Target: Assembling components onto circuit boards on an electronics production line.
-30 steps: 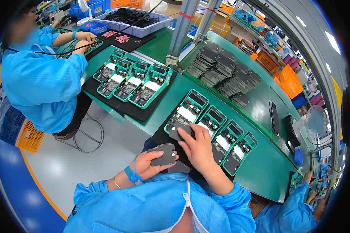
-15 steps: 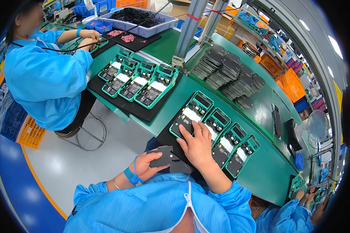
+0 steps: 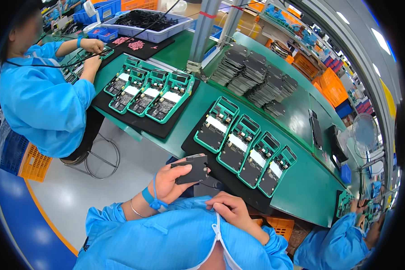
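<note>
Currently the person's left grip [image 3: 167, 185] pinches a few dark plates [image 3: 191, 171] under its thumb; beyond them, to the right, green cases [image 3: 229, 129] stand on the table [image 3: 301, 198], long axes slanting away. Right grip [image 3: 228, 209], nearer the jacket [image 3: 175, 243], has curled fingers; whether they pinch anything, one cannot tell.
</note>
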Tool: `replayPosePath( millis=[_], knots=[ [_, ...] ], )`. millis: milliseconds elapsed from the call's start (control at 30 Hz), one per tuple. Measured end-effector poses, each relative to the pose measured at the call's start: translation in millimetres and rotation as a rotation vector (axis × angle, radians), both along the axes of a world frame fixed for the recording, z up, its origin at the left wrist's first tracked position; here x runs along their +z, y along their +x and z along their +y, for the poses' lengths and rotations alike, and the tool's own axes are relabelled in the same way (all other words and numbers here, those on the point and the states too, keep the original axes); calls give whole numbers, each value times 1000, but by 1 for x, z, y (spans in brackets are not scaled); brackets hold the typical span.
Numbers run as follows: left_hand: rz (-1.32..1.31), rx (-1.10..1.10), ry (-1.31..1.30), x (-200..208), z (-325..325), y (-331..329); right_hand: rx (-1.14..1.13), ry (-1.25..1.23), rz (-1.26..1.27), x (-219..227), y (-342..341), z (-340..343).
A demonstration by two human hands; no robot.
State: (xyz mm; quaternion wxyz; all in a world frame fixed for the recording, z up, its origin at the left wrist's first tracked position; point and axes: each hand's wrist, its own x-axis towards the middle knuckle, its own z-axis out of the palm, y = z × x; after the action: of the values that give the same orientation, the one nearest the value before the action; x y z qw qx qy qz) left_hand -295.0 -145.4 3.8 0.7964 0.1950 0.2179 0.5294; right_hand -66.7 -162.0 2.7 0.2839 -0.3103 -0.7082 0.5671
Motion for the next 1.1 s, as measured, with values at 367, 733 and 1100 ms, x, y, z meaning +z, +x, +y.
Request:
replayPosePath(
  millis=[367, 733, 1100],
  knots=[
    [-78, 49, 96, 26, 14, 15, -284, -783, 865, -64, 41, -25],
    [-90, 78, 13, 25, 14, 14, -564, -768, 810, -38, 58, -17],
    [23, -235, -127, -6, -1, 70, -869, -725, 950, -65, 144, -29]
  ],
)
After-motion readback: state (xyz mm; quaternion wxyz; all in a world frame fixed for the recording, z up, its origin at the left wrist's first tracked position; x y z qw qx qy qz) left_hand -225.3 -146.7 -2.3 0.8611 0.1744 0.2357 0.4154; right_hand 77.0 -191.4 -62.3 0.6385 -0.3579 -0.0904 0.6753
